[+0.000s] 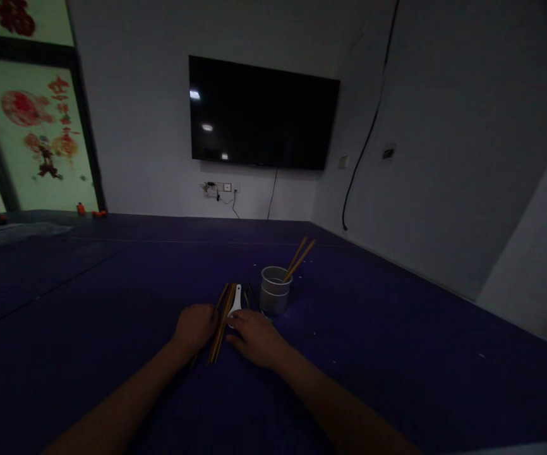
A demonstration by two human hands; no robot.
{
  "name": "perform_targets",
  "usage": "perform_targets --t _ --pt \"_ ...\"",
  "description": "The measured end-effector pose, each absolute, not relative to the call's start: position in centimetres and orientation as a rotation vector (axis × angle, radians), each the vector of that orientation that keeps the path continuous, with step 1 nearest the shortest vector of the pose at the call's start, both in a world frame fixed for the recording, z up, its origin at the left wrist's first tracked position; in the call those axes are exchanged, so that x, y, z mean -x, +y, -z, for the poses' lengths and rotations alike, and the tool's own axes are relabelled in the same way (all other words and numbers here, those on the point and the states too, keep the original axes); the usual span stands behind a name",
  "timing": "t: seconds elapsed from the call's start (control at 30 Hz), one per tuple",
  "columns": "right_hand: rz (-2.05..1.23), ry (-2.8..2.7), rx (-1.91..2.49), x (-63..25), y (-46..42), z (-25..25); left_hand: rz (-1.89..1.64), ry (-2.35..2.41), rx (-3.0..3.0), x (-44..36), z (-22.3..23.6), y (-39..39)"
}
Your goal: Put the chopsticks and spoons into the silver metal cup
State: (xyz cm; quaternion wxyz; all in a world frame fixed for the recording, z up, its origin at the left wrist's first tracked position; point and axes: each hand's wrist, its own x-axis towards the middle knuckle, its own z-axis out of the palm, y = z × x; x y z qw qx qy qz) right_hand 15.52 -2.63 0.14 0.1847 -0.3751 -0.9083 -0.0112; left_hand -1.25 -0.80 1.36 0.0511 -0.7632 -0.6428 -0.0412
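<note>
A bundle of wooden chopsticks (221, 322) lies on the dark purple floor mat (112, 303) between my two hands. My left hand (194, 328) rests curled against the left side of the bundle. My right hand (253, 336) lies just right of it, fingers bent down on the handle of a white spoon (235, 302). Just beyond stands a grey metal cup (274, 291) with two chopsticks (299, 257) leaning out to the right. The room is dim, and the fingertips are hard to make out.
A black television (261, 114) hangs on the white wall ahead, with sockets and cables below it. A door with red paper decorations (36, 126) is at the far left. The right wall runs close along the mat's edge.
</note>
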Motion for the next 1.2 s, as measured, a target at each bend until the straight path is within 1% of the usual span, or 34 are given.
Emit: perform_targets --t 0.23,0.7,1.2 --pt "0.004 -2.544 1.066 -15.59 -2.65 -0.19 0.168 -2.021 2.317 1.27 -1.37 -0.67" --pt "0.022 -2.531 1.075 -15.48 -2.69 -0.37 0.208 -1.924 2.392 1.29 -1.41 -0.93" --pt "0.030 -2.513 1.043 -15.42 -2.73 -0.31 0.217 -1.931 2.360 1.03 -1.76 -1.27"
